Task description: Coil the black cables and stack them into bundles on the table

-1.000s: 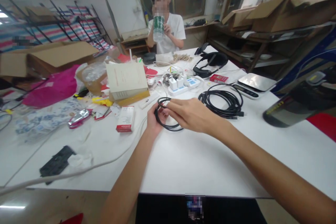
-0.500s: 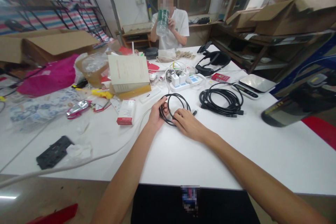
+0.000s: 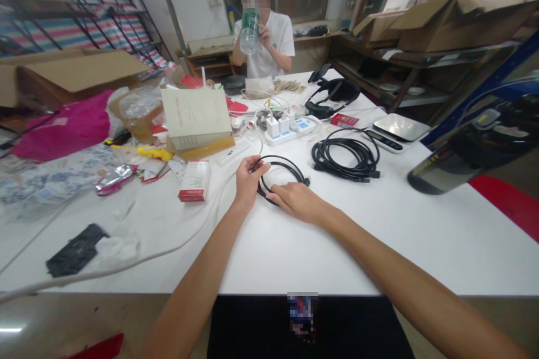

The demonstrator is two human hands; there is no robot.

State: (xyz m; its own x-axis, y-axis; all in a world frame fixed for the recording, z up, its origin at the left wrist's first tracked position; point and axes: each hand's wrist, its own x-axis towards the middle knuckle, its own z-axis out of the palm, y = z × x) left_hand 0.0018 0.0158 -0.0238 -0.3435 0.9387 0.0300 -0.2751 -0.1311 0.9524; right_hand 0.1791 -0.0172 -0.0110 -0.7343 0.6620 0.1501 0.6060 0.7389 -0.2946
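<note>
A thin black cable [image 3: 290,164] lies in loose loops on the white table between my two hands, with a plug [image 3: 306,181] at its right side. My left hand [image 3: 249,179] is closed on the loops at their left, thumb over the cable. At the near side of the loops, my right hand [image 3: 297,200] has its fingers curled on the cable, and the fingertips partly hide it. To the right rests a thicker bundle of coiled black cable [image 3: 346,158], touched by neither hand.
Beyond the loops sits a white power strip [image 3: 281,136] with chargers. A red-white box [image 3: 195,180] and a beige box [image 3: 197,115] stand left. At right are a scale [image 3: 402,126] and a dark bottle [image 3: 442,171]. A person [image 3: 269,39] opposite drinks from a bottle.
The loops have flattened lower onto the table. My left thumb has come over the cable, and my right hand has shifted slightly down. The whole view has swung a little to the right.
</note>
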